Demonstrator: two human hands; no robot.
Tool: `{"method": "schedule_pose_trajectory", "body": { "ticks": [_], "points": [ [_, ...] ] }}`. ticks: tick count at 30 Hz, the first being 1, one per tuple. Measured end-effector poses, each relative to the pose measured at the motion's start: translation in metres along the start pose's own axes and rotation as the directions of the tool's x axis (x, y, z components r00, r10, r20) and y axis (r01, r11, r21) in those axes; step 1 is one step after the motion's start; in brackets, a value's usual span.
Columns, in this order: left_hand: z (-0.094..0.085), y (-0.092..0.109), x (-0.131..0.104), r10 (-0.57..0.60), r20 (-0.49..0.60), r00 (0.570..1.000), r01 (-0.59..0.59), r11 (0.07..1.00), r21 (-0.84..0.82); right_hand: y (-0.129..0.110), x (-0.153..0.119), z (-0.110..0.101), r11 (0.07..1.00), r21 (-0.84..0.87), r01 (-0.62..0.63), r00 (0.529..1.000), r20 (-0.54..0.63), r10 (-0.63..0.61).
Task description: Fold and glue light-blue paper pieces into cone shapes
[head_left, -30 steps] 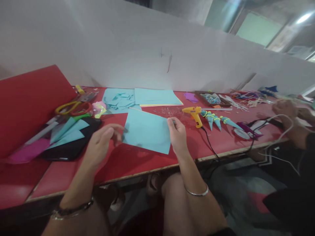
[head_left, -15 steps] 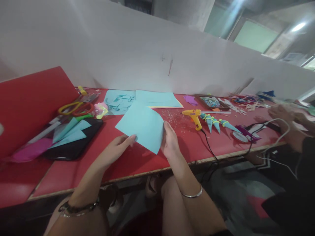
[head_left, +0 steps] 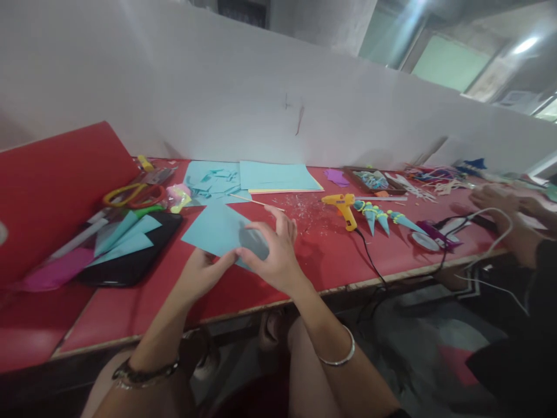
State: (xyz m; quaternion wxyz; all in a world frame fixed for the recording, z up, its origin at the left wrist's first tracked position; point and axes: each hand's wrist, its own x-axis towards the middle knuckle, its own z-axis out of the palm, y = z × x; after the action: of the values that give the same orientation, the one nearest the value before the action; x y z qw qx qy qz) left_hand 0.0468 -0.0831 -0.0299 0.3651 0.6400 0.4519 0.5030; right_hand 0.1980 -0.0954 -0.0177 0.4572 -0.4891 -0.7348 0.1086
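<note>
A square of light blue paper (head_left: 217, 226) is tilted above the red table. My left hand (head_left: 203, 273) grips its lower edge, thumb on top and the other fingers hidden beneath. My right hand (head_left: 278, 247) is over the paper's right part, fingers curved and apart, casting a shadow on it. Its thumb tip meets my left thumb near the lower edge. Just beyond the paper, a thin wooden stick (head_left: 256, 200) lies on the table, one end near my right fingers.
To the left are scissors (head_left: 126, 195) and rolled blue paper cones (head_left: 130, 241) on a black case (head_left: 117, 276). Blue sheets (head_left: 278, 174) lie at the back. Right of my hands are a yellow glue gun (head_left: 342, 204), decorated cones (head_left: 383, 220) and another person's hands (head_left: 491, 200).
The paper has moved left and tilted flatter, uncovering the stick. My right hand has let go of the right edge and come over the paper towards my left thumb.
</note>
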Motion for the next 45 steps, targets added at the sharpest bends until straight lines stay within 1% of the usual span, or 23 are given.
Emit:
{"method": "schedule_pose_trajectory", "body": {
  "ticks": [2,4,6,9,12,17,21,27,31,34,36,37,39,42,43,45],
  "points": [
    [-0.001,0.001,0.0,-0.001,0.046,0.999,0.002,1.0,-0.025,0.0,0.0,-0.002,0.987,0.154,0.038,0.996,0.077,-0.05],
    [-0.003,0.003,0.0,0.013,0.084,0.996,-0.011,1.0,-0.029,0.0,0.0,-0.003,0.94,0.339,0.049,0.986,0.134,-0.1],
    [-0.003,0.004,0.002,0.033,0.125,0.992,-0.029,0.999,-0.031,-0.001,0.0,-0.003,0.898,0.438,0.03,0.977,0.176,-0.118],
    [-0.004,0.004,0.004,0.06,0.168,0.984,-0.057,0.998,-0.027,-0.003,-0.001,-0.002,0.896,0.443,0.004,0.974,0.203,-0.105],
    [-0.005,0.002,0.005,0.086,0.168,0.982,-0.084,0.996,-0.02,-0.003,-0.003,0.0,0.902,0.432,0.017,0.974,0.195,-0.111],
    [-0.007,0.002,0.004,0.158,0.163,0.974,-0.165,0.986,0.029,-0.002,-0.002,0.0,0.896,0.443,0.027,0.96,0.239,-0.147],
    [-0.009,0.001,0.003,0.166,0.134,0.977,-0.176,0.982,0.071,-0.003,0.0,-0.002,0.855,0.518,-0.014,0.96,0.247,-0.134],
    [-0.009,0.001,0.002,0.183,0.149,0.972,-0.194,0.979,0.058,-0.002,0.001,-0.003,0.782,0.62,-0.072,0.949,0.284,-0.138],
    [-0.009,0.001,0.002,0.18,0.134,0.974,-0.189,0.98,0.059,-0.001,0.001,-0.004,0.781,0.617,-0.094,0.948,0.296,-0.12],
    [-0.01,0.002,0.002,0.19,0.144,0.971,-0.199,0.979,0.047,0.0,0.001,-0.004,0.786,0.608,-0.11,0.946,0.307,-0.105],
    [-0.011,0.004,0.002,0.204,0.155,0.967,-0.212,0.976,0.04,0.002,0.001,-0.002,0.763,0.634,-0.126,0.945,0.31,-0.101],
    [-0.012,0.005,0.002,0.21,0.163,0.964,-0.219,0.975,0.039,0.003,0.0,-0.001,0.744,0.653,-0.139,0.946,0.31,-0.095],
    [-0.012,0.007,0.002,0.222,0.189,0.956,-0.234,0.972,0.038,0.005,-0.001,0.002,0.721,0.67,-0.175,0.954,0.298,-0.045],
    [-0.01,0.01,0.003,0.256,0.239,0.937,-0.278,0.959,0.063,0.005,-0.002,0.006,0.754,0.619,-0.22,0.967,0.242,0.082],
    [-0.01,0.01,0.003,0.27,0.248,0.93,-0.297,0.952,0.076,0.003,-0.003,0.007,0.769,0.601,-0.215,0.97,0.222,0.098],
    [-0.008,0.011,0.003,0.284,0.246,0.927,-0.315,0.945,0.094,0.0,-0.003,0.006,0.788,0.591,-0.171,0.978,0.198,0.064]
  ]
}}
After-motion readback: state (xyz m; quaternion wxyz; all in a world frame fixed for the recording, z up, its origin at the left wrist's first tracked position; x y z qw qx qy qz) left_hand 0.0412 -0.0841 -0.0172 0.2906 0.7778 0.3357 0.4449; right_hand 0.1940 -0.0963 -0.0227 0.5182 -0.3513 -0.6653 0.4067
